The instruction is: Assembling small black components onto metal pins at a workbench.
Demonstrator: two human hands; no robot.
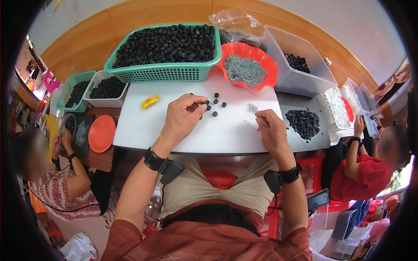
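Several black parts lie midway across the white tabletop, before a wooden wall panel, beside the left hand, with the right hand near the right edge, and I cannot tell what either grips.

The left forearm slants forward and inward, its wrist nearly straight. The left grip (a bare hand, seen from the back) points forward and to the right, fingers curled, thumb lying close to the index finger. The right forearm runs forward with a slight inward lean. The right grip sits a little nearer the body, turned leftward, fingers bent, thumb and index finger close together. The two stand well apart.
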